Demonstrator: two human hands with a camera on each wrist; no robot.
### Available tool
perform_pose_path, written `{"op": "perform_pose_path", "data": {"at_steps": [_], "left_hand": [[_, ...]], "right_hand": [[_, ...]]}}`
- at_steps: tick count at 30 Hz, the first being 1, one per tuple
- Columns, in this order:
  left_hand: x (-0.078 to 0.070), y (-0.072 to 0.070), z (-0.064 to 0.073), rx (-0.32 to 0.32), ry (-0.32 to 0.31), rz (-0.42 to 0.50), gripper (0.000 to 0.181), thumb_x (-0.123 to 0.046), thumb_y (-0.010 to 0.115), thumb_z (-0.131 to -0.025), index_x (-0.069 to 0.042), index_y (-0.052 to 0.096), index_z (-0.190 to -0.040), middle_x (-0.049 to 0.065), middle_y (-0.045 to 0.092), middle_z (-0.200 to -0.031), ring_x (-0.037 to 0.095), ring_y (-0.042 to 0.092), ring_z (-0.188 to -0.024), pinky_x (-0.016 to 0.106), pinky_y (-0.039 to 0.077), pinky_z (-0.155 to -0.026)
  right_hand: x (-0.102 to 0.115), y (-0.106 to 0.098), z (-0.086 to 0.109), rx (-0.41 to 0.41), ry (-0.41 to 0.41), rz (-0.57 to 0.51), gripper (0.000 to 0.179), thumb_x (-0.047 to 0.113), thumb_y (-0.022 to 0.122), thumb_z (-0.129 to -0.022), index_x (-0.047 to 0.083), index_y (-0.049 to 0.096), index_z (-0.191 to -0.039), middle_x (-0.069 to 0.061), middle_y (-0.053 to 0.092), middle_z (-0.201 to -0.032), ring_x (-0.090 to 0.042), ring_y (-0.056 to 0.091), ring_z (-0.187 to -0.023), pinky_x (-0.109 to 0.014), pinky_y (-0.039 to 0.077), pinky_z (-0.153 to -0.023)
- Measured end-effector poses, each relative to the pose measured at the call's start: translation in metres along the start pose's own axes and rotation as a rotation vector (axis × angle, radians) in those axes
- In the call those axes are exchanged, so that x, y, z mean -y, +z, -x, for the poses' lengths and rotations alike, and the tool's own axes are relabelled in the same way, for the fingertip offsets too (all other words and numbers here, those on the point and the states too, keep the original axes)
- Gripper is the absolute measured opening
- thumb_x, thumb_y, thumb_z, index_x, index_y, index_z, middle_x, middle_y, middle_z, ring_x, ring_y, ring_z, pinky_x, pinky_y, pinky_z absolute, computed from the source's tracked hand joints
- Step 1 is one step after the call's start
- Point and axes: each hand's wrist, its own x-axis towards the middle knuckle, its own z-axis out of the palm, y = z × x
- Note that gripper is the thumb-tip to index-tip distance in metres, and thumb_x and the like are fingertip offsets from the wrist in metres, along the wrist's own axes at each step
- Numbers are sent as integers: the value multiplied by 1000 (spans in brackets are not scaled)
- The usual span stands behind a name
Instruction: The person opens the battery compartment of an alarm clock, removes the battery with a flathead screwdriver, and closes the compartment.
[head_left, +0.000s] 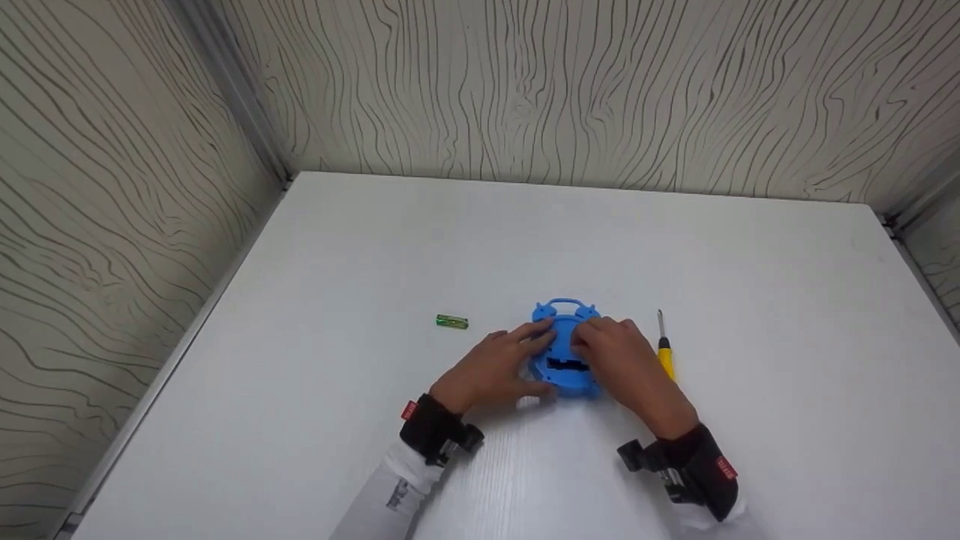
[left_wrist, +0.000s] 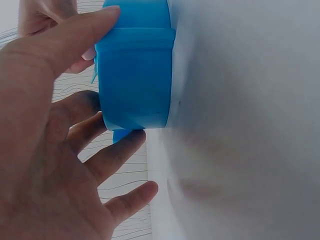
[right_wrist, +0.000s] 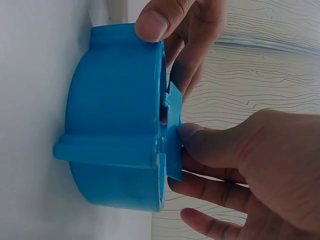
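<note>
A blue twin-bell alarm clock [head_left: 571, 386] lies face down on the white table, with a dark battery slot [head_left: 564, 364] showing in its back. My left hand [head_left: 499, 367] steadies it from the left, thumb at the lower rim and fingers over the back and side. With thumb and fingers, my right hand [head_left: 619, 360] pinches a thin blue battery cover [right_wrist: 174, 132]. In the right wrist view that cover stands partly off the clock's back at a slight tilt. The left wrist view shows the clock's side wall [left_wrist: 135, 80] between thumb and fingers.
Green batteries [head_left: 452, 322], seemingly a pair, lie left of the clock. A screwdriver with a yellow and black handle [head_left: 666, 360] is to the right, its tip pointing away, partly behind the right hand. Wood-patterned panels [head_left: 525, 90] stand behind the white table [head_left: 360, 247].
</note>
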Motion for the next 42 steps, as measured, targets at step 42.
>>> {"op": "perform_pose_path", "data": {"at_steps": [42], "left_hand": [[1,1,-1,-8,10,-35,80,-55,65,-87,-29,28,-153,-16,19,-162,12,30,-147,44,30,-119]], "right_hand": [[2,8,1,-31,-36,-11,11,15,71,-87,7,70,-95,-5,66,-86,-22,62,-88,-38,51,-80]]}}
